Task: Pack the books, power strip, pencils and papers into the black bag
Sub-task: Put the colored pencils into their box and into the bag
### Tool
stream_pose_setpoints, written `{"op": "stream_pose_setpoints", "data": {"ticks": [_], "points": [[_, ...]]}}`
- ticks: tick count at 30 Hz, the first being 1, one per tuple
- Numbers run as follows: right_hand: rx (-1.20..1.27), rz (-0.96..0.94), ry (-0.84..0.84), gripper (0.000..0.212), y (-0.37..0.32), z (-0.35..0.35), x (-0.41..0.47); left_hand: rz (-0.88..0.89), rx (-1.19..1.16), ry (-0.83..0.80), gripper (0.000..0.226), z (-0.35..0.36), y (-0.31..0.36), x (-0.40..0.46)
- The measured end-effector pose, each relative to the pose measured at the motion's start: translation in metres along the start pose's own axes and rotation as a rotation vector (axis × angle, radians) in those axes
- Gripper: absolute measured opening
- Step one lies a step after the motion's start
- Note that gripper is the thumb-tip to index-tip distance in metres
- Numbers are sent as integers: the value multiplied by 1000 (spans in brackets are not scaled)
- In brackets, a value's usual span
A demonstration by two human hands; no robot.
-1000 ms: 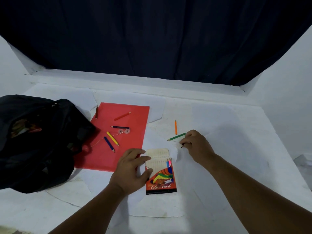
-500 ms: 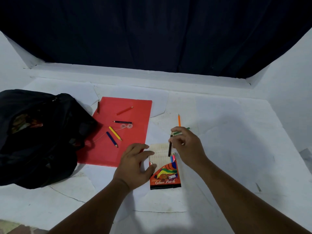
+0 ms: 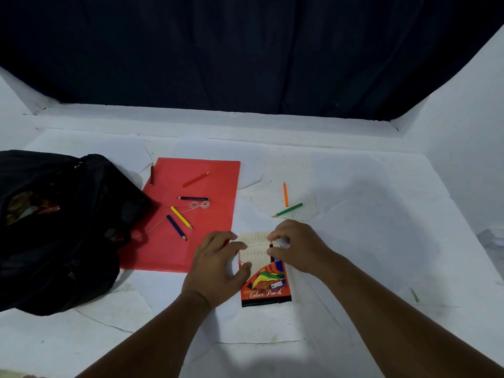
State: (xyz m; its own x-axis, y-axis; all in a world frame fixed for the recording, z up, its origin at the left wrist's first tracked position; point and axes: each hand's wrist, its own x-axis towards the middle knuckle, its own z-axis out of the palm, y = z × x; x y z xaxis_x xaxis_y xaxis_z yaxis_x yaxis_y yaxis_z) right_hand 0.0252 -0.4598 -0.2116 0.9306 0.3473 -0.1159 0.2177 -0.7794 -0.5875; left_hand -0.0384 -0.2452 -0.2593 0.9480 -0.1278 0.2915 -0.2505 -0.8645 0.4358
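A colour pencil box (image 3: 266, 285) lies on the white table, its pale tray pulled out at the top. My left hand (image 3: 218, 268) grips the tray's left edge. My right hand (image 3: 297, 246) pinches a dark pencil (image 3: 271, 252) standing in the tray's right side. Loose pencils lie on a red folder (image 3: 188, 249): red (image 3: 195, 179), dark blue (image 3: 193, 198), yellow (image 3: 181, 217), blue (image 3: 176, 227) and a brown one (image 3: 151, 174) at its edge. An orange pencil (image 3: 285, 194) and a green pencil (image 3: 288, 210) lie beyond my right hand. The black bag (image 3: 54, 230) sits open at left.
White paper sheets (image 3: 354, 227) cover the table. A thin string with two clear discs (image 3: 199, 205) lies across the red folder. A dark curtain (image 3: 245, 50) hangs behind the table, and white walls close in on both sides.
My right hand picked the dark pencil off the table, carried it left and brought it down into the box tray. My left hand stayed on the tray.
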Motion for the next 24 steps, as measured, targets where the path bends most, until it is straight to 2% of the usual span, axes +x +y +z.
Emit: {"op": "stream_pose_setpoints", "data": {"ticks": [4, 11, 14, 17, 20, 24], "points": [[-60, -24, -54, 26, 1, -3, -2, -10, 16, -9, 46, 1, 1, 0], [-26, -61, -92, 18, 3, -10, 4, 6, 21, 5, 44, -1, 5, 0], [44, -71, 59, 18, 3, -16, 17, 2, 17, -2, 44, -1, 5, 0], [-26, -48, 227, 25, 2, -16, 33, 1, 17, -11, 44, 0, 5, 0], [-179, 0, 196, 34, 5, -7, 41, 3, 4, -12, 42, 1, 2, 0], [-168, -4, 233, 22, 12, -4, 39, 2, -9, -24, 42, 0, 0, 0]]}}
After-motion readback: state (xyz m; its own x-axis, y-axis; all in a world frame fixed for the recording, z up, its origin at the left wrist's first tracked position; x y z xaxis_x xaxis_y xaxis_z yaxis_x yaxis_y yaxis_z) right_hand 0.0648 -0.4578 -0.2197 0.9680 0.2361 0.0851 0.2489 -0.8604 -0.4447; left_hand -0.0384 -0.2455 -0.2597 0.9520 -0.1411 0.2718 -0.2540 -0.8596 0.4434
